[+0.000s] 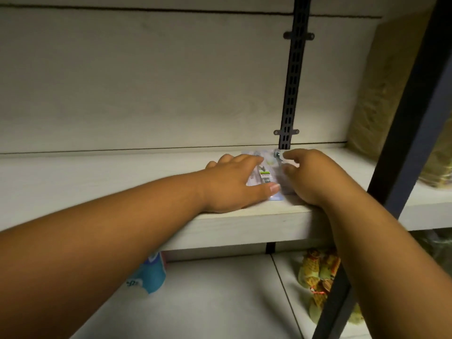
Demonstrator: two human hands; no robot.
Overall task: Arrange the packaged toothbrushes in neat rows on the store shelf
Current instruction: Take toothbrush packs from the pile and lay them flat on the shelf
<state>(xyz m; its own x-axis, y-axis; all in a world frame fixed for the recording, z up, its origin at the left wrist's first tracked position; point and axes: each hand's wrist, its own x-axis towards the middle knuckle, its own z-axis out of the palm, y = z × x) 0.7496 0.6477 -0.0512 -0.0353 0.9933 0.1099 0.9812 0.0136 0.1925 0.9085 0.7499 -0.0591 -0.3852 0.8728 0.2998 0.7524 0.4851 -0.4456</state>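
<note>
Head view: two bare hands on packaged toothbrushes (265, 178) lying flat towards the back of a pale shelf (97, 182).

The packs are clear plastic blisters over white card, with a small green label showing and a brush head at the far end. They are blurred and mostly covered, so their number cannot be told. They lie just in front of a black slotted metal upright (292, 81) fixed to the back panel. The left hand (230, 184) rests on them palm down, its grip open, fingers straight. The right hand (315, 177) is at their right side, its grip closed on the clear plastic, forefinger and thumb curled round it. The shelf is matt, wood-grained board. On the lower shelf (220, 302) sit a blue and white pack (149, 275) and yellow-green packets (318, 272).
</note>
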